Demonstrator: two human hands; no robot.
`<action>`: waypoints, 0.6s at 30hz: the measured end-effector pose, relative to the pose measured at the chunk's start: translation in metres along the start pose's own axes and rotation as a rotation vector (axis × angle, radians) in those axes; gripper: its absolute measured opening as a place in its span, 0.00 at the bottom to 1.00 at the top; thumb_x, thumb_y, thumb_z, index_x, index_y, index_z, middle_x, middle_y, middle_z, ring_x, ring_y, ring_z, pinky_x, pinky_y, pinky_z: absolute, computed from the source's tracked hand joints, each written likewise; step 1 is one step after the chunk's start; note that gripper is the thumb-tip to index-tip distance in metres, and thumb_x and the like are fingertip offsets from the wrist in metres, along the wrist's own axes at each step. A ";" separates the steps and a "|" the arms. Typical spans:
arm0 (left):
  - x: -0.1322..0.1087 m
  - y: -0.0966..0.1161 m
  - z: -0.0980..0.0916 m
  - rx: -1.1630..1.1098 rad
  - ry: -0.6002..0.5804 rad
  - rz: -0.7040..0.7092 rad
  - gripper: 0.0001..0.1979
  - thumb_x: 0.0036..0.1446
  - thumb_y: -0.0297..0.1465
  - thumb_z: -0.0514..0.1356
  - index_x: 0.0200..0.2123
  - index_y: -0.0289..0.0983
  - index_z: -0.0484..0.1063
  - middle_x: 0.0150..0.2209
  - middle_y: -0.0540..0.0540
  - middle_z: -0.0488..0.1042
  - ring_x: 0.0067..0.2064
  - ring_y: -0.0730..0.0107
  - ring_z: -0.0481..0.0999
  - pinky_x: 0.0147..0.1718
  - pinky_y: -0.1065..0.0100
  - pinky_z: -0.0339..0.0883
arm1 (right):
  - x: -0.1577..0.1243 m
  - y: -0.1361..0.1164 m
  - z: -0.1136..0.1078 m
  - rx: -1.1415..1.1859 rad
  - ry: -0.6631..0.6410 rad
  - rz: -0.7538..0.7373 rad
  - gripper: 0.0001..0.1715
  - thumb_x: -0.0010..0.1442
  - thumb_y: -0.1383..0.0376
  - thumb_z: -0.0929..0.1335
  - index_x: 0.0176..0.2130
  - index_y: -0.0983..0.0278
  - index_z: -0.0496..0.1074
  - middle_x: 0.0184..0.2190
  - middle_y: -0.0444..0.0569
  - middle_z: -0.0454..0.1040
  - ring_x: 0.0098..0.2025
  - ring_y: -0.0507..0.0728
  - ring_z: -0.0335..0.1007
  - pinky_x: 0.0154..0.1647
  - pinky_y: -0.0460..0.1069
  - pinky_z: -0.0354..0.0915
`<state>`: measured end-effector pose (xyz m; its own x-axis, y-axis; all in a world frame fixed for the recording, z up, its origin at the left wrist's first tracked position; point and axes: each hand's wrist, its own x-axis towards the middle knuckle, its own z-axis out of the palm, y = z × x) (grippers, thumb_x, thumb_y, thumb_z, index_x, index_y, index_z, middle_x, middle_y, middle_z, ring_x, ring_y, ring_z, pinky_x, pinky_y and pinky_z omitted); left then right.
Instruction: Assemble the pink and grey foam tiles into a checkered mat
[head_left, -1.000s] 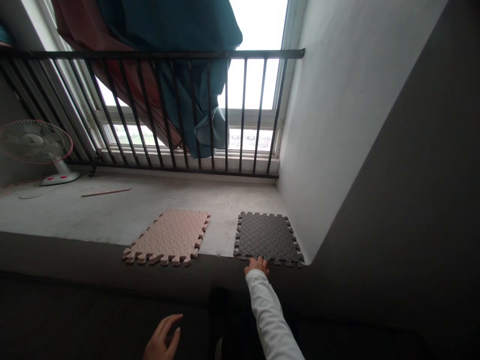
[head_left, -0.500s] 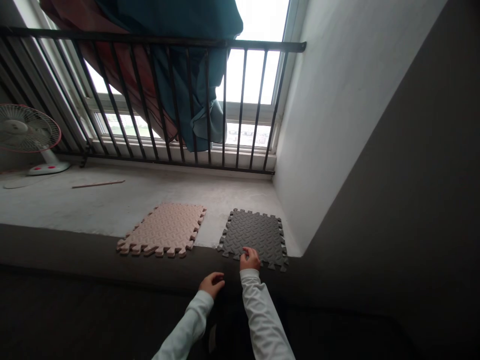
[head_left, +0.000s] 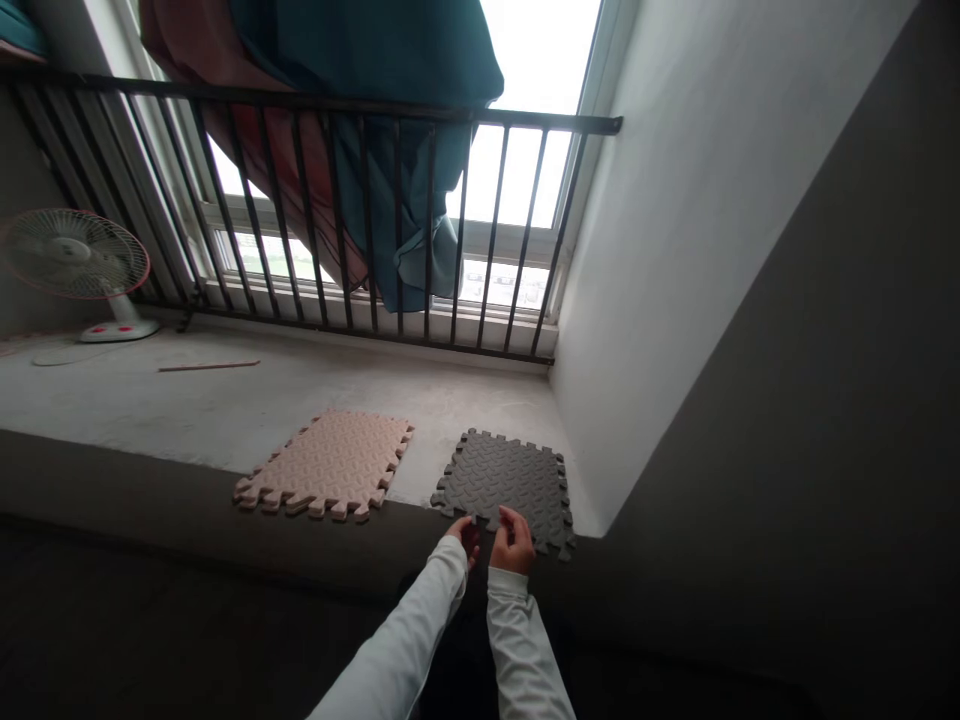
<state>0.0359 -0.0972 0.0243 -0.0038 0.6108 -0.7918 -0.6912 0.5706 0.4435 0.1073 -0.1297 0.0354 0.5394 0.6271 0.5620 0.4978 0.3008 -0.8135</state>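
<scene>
The left hand [head_left: 466, 543] and right hand [head_left: 514, 543], both half open, seem ready by the dark mat [head_left: 506, 478]; gripping its edge would need them closing.

wide pale grey ledge [head_left: 322, 375], smudgy top. on it, l to r: fan [head_left: 73, 250] on its white base, far l end; thin cord [head_left: 52, 363] nr it; thin brownish stick [head_left: 210, 367] lying flat; pink puzzle-edge mat [head_left: 334, 462], front teeth past the ledge's front edge; dk grey puzzle-edge mat [head_left: 510, 478], gap btwn, also slightly over.
</scene>
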 end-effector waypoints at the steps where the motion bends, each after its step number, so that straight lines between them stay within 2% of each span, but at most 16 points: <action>1: -0.003 0.006 0.004 -0.040 -0.014 0.029 0.06 0.46 0.28 0.56 0.19 0.37 0.63 0.16 0.53 0.66 0.19 0.76 0.67 0.19 0.73 0.56 | 0.001 -0.003 -0.003 0.033 0.012 -0.057 0.15 0.48 0.71 0.58 0.31 0.66 0.70 0.30 0.51 0.71 0.31 0.52 0.66 0.31 0.47 0.63; 4: -0.015 0.033 0.017 -0.158 -0.049 0.135 0.07 0.46 0.27 0.56 0.19 0.37 0.61 0.18 0.53 0.68 0.23 0.76 0.70 0.19 0.75 0.57 | 0.003 -0.009 -0.007 0.091 0.016 -0.190 0.13 0.50 0.70 0.58 0.32 0.66 0.70 0.32 0.51 0.70 0.29 0.50 0.65 0.29 0.46 0.63; 7: -0.031 0.071 0.023 -0.234 -0.092 0.230 0.09 0.47 0.26 0.55 0.18 0.37 0.59 0.18 0.54 0.68 0.22 0.78 0.70 0.17 0.76 0.55 | 0.003 -0.009 -0.006 0.052 0.006 -0.186 0.14 0.50 0.70 0.58 0.32 0.66 0.70 0.32 0.52 0.69 0.30 0.51 0.65 0.26 0.45 0.62; 9: -0.043 0.099 0.016 -0.263 -0.123 0.282 0.08 0.47 0.26 0.55 0.18 0.37 0.60 0.19 0.53 0.69 0.23 0.78 0.70 0.17 0.77 0.55 | 0.003 -0.006 -0.003 0.012 -0.005 -0.153 0.13 0.50 0.69 0.58 0.31 0.67 0.70 0.32 0.52 0.70 0.32 0.52 0.65 0.27 0.45 0.62; 12: -0.059 0.139 -0.015 -0.298 -0.134 0.367 0.07 0.47 0.26 0.54 0.19 0.36 0.62 0.19 0.52 0.70 0.24 0.77 0.71 0.18 0.77 0.57 | 0.003 -0.001 0.001 -0.028 -0.037 -0.096 0.13 0.50 0.68 0.58 0.30 0.66 0.70 0.31 0.52 0.71 0.32 0.53 0.66 0.29 0.46 0.62; 16: -0.069 0.188 -0.077 -0.342 -0.101 0.540 0.07 0.46 0.25 0.52 0.19 0.36 0.63 0.18 0.53 0.70 0.23 0.76 0.71 0.21 0.75 0.60 | 0.003 -0.001 0.004 -0.063 -0.074 -0.029 0.14 0.48 0.68 0.58 0.29 0.65 0.71 0.31 0.51 0.71 0.32 0.53 0.66 0.31 0.46 0.62; 18: -0.071 0.208 -0.107 -0.306 -0.037 0.607 0.07 0.44 0.23 0.52 0.18 0.36 0.63 0.17 0.53 0.70 0.22 0.76 0.71 0.21 0.74 0.61 | 0.002 -0.002 0.005 -0.069 -0.093 -0.023 0.14 0.47 0.68 0.58 0.28 0.65 0.71 0.31 0.51 0.71 0.31 0.53 0.66 0.31 0.46 0.62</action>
<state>-0.1848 -0.0805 0.1276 -0.4348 0.7952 -0.4226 -0.7474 -0.0569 0.6620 0.1034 -0.1254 0.0377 0.4638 0.6854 0.5614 0.5566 0.2676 -0.7865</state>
